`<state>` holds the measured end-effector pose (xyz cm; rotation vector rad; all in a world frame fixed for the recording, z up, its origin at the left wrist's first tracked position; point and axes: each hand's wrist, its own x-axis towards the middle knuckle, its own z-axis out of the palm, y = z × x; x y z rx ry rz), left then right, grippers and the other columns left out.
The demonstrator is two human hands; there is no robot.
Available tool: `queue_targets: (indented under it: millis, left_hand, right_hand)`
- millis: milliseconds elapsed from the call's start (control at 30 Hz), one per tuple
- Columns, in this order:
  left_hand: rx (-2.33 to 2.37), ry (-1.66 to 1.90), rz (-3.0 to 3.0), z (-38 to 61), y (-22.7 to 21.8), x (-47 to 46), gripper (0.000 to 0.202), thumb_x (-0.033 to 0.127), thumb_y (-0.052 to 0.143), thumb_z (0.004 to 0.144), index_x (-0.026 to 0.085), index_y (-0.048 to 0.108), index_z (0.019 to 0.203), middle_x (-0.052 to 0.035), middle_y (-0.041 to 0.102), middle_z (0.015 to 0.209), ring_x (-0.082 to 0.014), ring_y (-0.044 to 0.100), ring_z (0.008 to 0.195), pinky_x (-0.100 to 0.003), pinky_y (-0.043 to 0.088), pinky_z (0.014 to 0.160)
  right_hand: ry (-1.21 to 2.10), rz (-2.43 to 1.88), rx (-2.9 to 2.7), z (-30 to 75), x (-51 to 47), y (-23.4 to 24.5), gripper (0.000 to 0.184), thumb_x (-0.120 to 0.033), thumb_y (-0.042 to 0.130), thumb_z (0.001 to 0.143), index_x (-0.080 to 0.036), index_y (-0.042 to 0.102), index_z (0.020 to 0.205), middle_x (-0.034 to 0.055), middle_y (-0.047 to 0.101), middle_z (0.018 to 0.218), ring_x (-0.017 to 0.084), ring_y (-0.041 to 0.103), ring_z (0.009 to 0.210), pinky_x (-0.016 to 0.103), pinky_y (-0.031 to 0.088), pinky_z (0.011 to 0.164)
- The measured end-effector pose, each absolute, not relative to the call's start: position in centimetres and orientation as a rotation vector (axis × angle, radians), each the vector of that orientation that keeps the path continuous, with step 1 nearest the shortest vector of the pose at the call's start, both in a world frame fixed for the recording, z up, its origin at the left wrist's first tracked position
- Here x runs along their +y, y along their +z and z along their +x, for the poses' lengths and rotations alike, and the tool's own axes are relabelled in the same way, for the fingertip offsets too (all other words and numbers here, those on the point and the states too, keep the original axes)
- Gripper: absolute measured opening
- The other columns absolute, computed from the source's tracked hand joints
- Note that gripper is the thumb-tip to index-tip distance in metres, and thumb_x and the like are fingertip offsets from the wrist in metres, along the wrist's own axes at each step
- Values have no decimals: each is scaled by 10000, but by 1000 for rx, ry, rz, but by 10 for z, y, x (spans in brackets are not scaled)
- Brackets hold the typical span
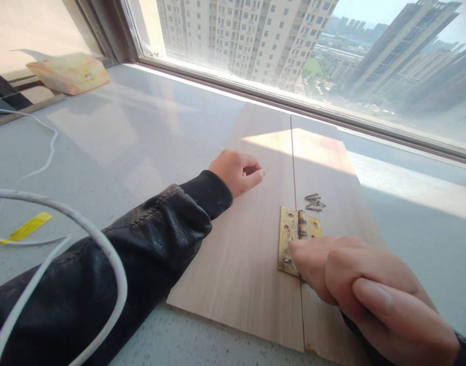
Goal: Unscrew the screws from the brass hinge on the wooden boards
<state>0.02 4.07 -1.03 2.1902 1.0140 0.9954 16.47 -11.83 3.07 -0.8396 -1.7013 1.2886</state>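
A brass-coloured hinge (pixel 285 238) lies unfolded across the seam between two pale wooden boards, the left board (pixel 240 274) and the right board (pixel 343 203). A screw (pixel 287 261) sits in a lower hole of its left leaf. My right hand (pixel 366 284) is closed above the hinge, its index fingertip over the left leaf. Whatever it grips is hidden beneath the fingers; only something dark shows below. Loosely curled, my left hand (pixel 238 172) rests on the left board, with a hollow between thumb and fingers. Several loose screws (pixel 314 202) lie just beyond the hinge.
A thick white cable (pixel 116 269) loops in front of my left sleeve. Behind it runs a thinner white cord (pixel 52 147) with a yellow tag (pixel 30 227). A tissue pack (pixel 70 73) stands at the far left on the speckled white counter (pixel 160 122), which borders a window.
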Motion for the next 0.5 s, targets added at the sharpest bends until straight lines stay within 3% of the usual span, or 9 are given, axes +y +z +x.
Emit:
queue_targets:
  millis: [167,333,400,500]
  left_hand:
    - [1014,989,2186,1,-11,41,202,259,579,743,123,709,668,5,578,534,-78,443,506,-233,335,520]
    - [984,990,2183,1,-12,43,206,265,577,744,123,707,671,-1,596,547,-81,464,515,-237,354,538]
    - [979,991,2184,1,-12,43,204,262,577,744,124,707,669,-3,598,550,-82,466,517,-238,357,538]
    - [986,989,2177,1,-13,43,199,257,578,744,126,707,669,-2,597,551,-81,462,516,-237,353,534]
  right_hand:
    - [1325,-951,-1573,169,-123,31,279,-482,512,861,-237,427,758,-33,359,619,132,344,565,308,264,526]
    - [1051,-858,-1591,170,-119,17,150,-351,618,834,-222,545,857,11,485,838,164,490,754,357,382,655]
    - [923,-841,-1577,170,-115,13,224,-353,690,788,-213,600,937,31,521,910,180,519,812,363,407,689]
    - [805,-812,-1524,172,-112,12,304,-308,752,737,-199,609,982,26,593,855,184,564,770,353,455,672]
